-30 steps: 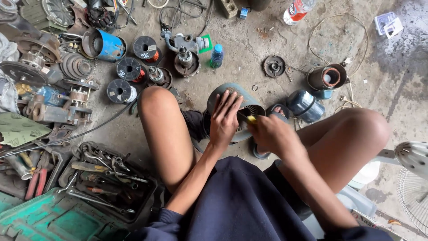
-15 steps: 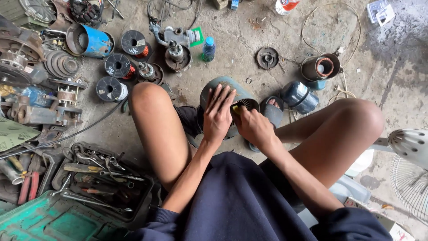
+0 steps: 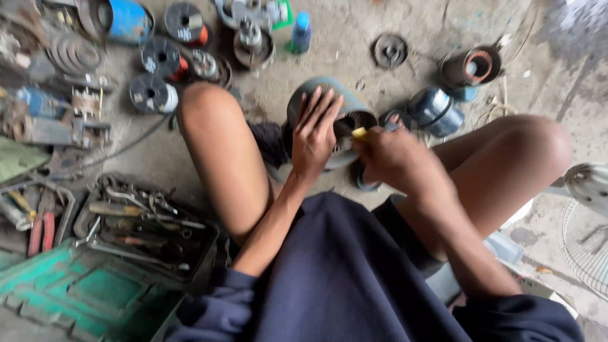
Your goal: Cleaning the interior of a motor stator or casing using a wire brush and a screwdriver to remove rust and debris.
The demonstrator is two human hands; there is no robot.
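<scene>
Head view: round grey-green motor housing (image 3: 329,104), open dark end under both hands (image 3: 354,142).

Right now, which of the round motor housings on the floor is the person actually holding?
The grey housing between the knees: left hand lies flat on it, right hand works at its opening. The others lie untouched.

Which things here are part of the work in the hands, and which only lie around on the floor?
In hand:
- left hand, flat on the grey motor housing
- right hand, holding a yellow-tipped tool at the housing's opening

Lying about:
- wire spools
- blue bottle
- copper-wound stator
- tray of hand tools
- green toolbox
- fan guard
</scene>
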